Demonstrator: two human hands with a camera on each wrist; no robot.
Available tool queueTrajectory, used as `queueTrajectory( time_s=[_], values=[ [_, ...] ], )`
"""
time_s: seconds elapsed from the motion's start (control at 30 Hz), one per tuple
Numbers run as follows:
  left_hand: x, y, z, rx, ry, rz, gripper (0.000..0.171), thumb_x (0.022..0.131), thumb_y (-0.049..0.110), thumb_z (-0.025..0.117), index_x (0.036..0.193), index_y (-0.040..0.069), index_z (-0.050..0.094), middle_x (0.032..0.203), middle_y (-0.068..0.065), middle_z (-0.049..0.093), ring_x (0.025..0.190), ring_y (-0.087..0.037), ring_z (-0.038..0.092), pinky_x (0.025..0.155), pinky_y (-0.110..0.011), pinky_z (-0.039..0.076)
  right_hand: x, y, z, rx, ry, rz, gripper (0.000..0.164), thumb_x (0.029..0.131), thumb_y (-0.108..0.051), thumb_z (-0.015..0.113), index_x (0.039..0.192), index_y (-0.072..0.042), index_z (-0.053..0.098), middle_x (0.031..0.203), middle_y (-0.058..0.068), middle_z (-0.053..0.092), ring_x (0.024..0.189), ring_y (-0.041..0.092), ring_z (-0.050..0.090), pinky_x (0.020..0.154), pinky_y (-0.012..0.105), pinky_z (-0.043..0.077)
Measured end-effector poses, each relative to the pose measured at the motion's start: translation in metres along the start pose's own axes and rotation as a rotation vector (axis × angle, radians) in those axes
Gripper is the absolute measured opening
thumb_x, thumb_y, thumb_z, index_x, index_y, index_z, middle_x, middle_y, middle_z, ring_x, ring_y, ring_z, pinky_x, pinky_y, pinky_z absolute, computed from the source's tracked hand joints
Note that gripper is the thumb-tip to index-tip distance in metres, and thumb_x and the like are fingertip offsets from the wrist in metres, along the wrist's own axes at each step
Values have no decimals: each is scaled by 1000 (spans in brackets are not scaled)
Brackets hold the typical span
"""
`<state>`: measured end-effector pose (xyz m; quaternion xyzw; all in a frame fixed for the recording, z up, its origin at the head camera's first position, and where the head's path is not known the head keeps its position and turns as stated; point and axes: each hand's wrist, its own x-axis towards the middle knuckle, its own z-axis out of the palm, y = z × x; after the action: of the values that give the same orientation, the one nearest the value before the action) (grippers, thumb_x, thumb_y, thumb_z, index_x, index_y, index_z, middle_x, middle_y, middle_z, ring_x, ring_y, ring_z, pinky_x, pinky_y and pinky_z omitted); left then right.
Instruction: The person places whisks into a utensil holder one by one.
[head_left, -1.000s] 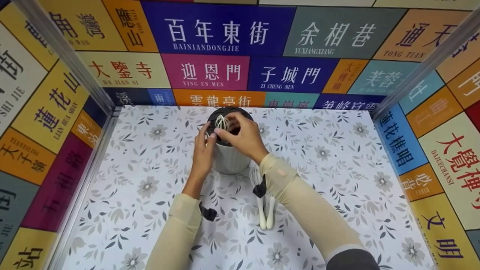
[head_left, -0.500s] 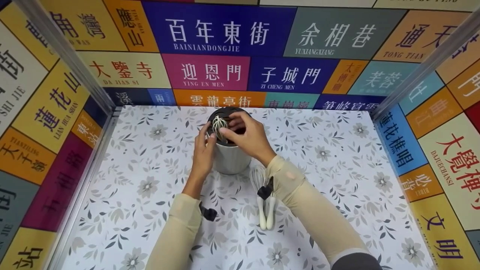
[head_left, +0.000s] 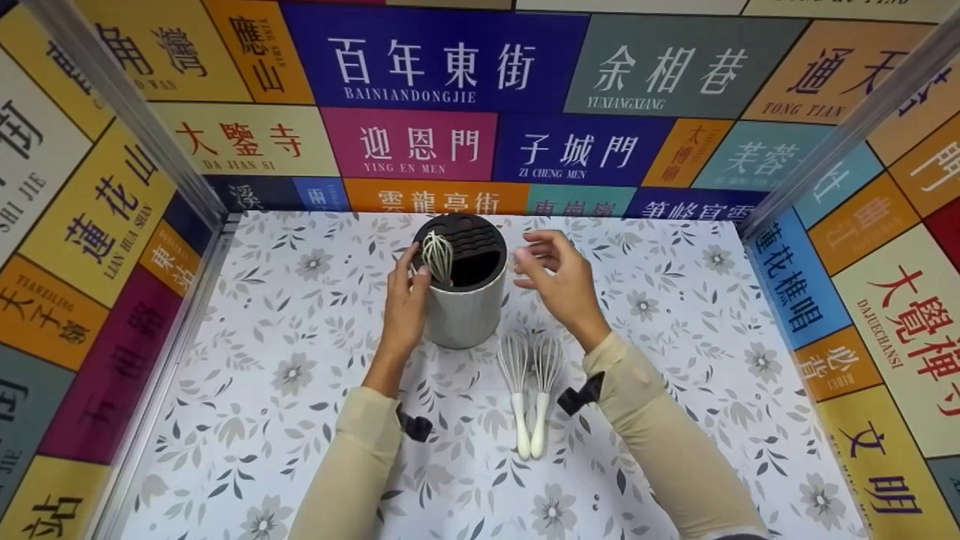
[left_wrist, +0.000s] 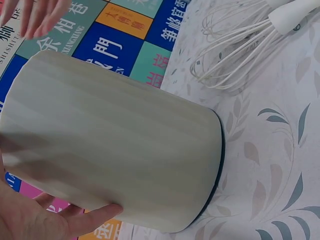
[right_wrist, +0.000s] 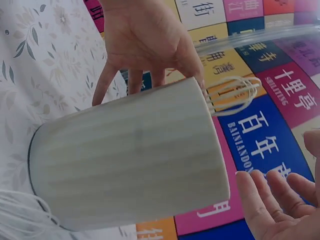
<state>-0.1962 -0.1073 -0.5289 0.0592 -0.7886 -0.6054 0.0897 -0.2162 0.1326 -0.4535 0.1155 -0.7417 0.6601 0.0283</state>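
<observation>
The fingers of the left hand point(head_left: 405, 304) lie spread against the side of the holder point(head_left: 463, 315), the thumb near its rim, seemingly to steady it. The right hand point(head_left: 564, 281) is free: its fingers are loosely bent, hold nothing and hang just beside the holder, apart from it.

Close to the left fingertips, a whisk point(head_left: 437, 259) stands in the left part of the holder's black lid point(head_left: 448, 223), wires up, its handle hidden inside. Whether the left thumb touches those wires I cannot tell. Beside it the lid has wavy slots point(head_left: 480, 238) and a large dark opening point(head_left: 476, 268).

Further out, between the two forearms, the left loose whisk point(head_left: 517, 396) and the right loose whisk point(head_left: 543, 397) lie side by side on the flowered cloth point(head_left: 315, 330), wires toward the holder, white handles toward the person.

The step in hand looks like standing whisks in the holder: one is in, two are left. The next move probably calls for the right hand to reach down and pinch a loose whisk, turn it handle-down and aim it at an opening, while the left keeps the holder from tipping.
</observation>
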Motion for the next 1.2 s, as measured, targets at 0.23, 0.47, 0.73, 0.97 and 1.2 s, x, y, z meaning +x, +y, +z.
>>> queueTrajectory(
  time_s=[0.23, 0.47, 0.73, 0.97, 1.2],
  values=[
    [0, 0, 0, -7, 5, 1, 51, 107, 39, 46, 156, 28, 41, 155, -16, 39, 144, -29, 38, 119, -50, 31, -20, 24, -24, -19, 15, 149, 45, 94, -35, 74, 125, -6, 59, 111, 20, 66, 88, 32, 72, 72, 43, 62],
    [0, 0, 0, -9, -2, 3, 51, 107, 41, 45, 156, 29, 40, 155, -15, 38, 145, -28, 38, 120, -50, 30, -39, 44, -39, -34, 16, 265, 52, 92, -44, 75, 127, -11, 56, 114, 22, 65, 85, 34, 72, 70, 46, 62],
    [0, -1, -1, -11, 3, 34, 51, 107, 36, 45, 157, 26, 41, 151, -18, 41, 140, -28, 41, 117, -49, 33, -60, 70, -49, -32, 27, 381, 63, 90, -46, 76, 132, -5, 52, 114, 20, 65, 93, 44, 69, 70, 44, 62],
    [0, -1, 0, -29, 8, 41, 50, 107, 34, 46, 156, 24, 41, 150, -18, 42, 136, -29, 43, 114, -50, 37, -77, 91, -60, -55, 47, 468, 62, 89, -47, 76, 129, -7, 52, 119, 28, 62, 92, 42, 71, 69, 43, 62],
    [0, 0, 0, -24, 6, 26, 50, 107, 37, 46, 156, 27, 41, 152, -17, 40, 139, -29, 42, 116, -50, 35, -95, 111, -64, -115, 28, 550, 72, 87, -53, 77, 134, -5, 51, 117, 24, 64, 86, 30, 73, 69, 43, 62]
  ],
)
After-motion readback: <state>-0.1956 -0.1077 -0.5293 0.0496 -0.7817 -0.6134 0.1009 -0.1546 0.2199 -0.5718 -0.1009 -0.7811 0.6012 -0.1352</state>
